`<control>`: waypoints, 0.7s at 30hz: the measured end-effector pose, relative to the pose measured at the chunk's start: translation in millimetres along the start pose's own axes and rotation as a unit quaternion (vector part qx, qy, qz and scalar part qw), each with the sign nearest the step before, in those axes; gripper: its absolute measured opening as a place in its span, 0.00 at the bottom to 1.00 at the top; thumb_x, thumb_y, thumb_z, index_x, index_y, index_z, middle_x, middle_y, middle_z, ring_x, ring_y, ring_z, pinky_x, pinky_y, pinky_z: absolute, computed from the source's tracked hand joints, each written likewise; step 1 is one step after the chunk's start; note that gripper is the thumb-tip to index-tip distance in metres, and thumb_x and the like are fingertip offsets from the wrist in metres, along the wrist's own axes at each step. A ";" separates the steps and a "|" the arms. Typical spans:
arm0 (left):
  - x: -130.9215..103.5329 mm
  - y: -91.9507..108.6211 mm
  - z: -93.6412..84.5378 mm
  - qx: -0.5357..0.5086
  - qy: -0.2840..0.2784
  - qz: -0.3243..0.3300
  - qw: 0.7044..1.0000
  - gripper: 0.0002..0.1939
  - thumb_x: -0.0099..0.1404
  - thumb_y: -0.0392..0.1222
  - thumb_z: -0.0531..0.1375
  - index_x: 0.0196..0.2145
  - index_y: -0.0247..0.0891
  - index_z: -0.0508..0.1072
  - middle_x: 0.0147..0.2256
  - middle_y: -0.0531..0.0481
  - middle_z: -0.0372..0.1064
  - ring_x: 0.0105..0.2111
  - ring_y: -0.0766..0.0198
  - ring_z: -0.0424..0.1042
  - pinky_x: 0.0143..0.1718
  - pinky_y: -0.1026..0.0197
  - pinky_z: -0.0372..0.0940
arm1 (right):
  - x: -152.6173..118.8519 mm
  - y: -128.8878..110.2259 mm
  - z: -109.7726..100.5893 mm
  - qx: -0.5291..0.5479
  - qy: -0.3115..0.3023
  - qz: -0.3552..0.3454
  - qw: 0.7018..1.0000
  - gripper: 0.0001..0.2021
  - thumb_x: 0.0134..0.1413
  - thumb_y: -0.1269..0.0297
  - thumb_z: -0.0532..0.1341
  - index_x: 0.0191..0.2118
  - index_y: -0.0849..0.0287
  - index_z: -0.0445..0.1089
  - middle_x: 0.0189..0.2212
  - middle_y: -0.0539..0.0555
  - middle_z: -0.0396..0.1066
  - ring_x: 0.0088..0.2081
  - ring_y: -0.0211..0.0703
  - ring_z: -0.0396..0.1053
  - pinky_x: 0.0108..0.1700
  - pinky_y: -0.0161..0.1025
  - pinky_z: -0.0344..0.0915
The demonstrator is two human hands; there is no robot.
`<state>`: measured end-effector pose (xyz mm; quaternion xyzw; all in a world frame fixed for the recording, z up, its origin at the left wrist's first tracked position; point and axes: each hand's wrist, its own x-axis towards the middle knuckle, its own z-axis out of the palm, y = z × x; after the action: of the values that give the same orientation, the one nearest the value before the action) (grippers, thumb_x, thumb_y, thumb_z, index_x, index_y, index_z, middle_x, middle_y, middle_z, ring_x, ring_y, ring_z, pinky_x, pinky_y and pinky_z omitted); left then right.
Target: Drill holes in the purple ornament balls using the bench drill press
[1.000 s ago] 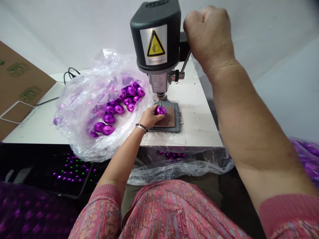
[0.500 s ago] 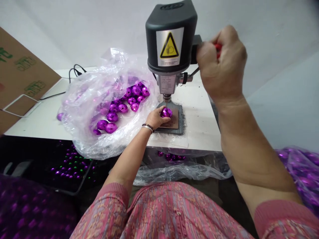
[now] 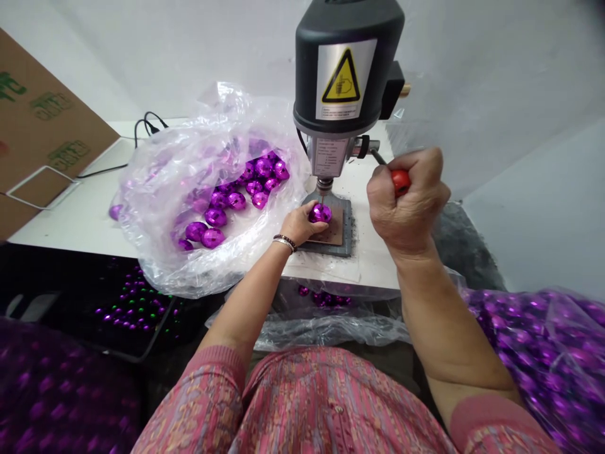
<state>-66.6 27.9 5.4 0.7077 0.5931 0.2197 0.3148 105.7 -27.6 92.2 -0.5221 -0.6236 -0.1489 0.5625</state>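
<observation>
A shiny purple faceted ball (image 3: 321, 213) rests on a brown board (image 3: 333, 231) over the grey base (image 3: 347, 249) of a small drill press (image 3: 350, 69). My left hand (image 3: 299, 224) is closed on the ball, thumb and fingers at its sides. Directly above it the thin drill bit (image 3: 323, 197) reaches down to the ball's top; whether it has entered cannot be made out. My right hand (image 3: 407, 200) is wrapped round the red knob (image 3: 400, 182) of the press's feed lever (image 3: 377, 157), to the right of the machine.
Left of the press lies an open clear plastic bag (image 3: 165, 271) with several purple balls. A cardboard box (image 3: 42, 120) and black cable (image 3: 101, 170) are farther left. Bags of purple balls (image 3: 543, 353) stand at the lower right. Dark shavings dot the white table (image 3: 371, 252).
My right hand has pulled the lever's red knob down from beside the motor housing. My left hand still holds the ball under the bit. The whole view has shifted slightly.
</observation>
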 end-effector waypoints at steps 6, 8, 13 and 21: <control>-1.7 1.3 1.2 0.011 0.003 0.007 1.000 0.38 0.55 0.46 0.70 0.63 0.39 0.69 0.45 0.49 0.78 0.44 0.58 0.74 0.49 0.59 0.67 | -9.2 5.2 6.6 -0.033 0.037 -0.025 0.998 0.10 0.62 0.58 0.53 0.34 0.58 0.63 0.25 0.50 0.61 0.27 0.32 0.59 0.34 0.34 0.61; -1.9 1.8 1.5 0.020 0.005 0.013 1.000 0.37 0.55 0.47 0.70 0.62 0.39 0.70 0.45 0.49 0.78 0.44 0.57 0.75 0.49 0.59 0.67 | -12.9 6.9 9.9 -0.033 0.052 -0.029 0.998 0.09 0.62 0.59 0.53 0.34 0.58 0.62 0.25 0.50 0.61 0.27 0.32 0.60 0.34 0.34 0.61; -2.8 0.3 2.5 0.019 0.007 0.027 0.999 0.36 0.56 0.46 0.69 0.61 0.37 0.70 0.47 0.46 0.77 0.45 0.55 0.75 0.48 0.59 0.67 | -31.7 14.1 23.1 -0.002 0.084 -0.023 0.996 0.09 0.62 0.58 0.53 0.35 0.59 0.62 0.26 0.50 0.61 0.28 0.33 0.60 0.34 0.35 0.62; -2.5 -0.6 3.9 -0.005 0.004 0.041 0.999 0.33 0.56 0.45 0.68 0.59 0.38 0.70 0.47 0.46 0.76 0.44 0.57 0.75 0.48 0.59 0.67 | -0.5 1.8 18.0 0.041 0.095 0.005 0.995 0.14 0.65 0.54 0.52 0.34 0.60 0.59 0.25 0.48 0.58 0.27 0.31 0.57 0.33 0.33 0.59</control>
<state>-64.8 24.9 2.4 0.7287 0.5641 0.2379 0.3069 97.2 -13.1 85.2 -0.4852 -0.5702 -0.1688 0.6411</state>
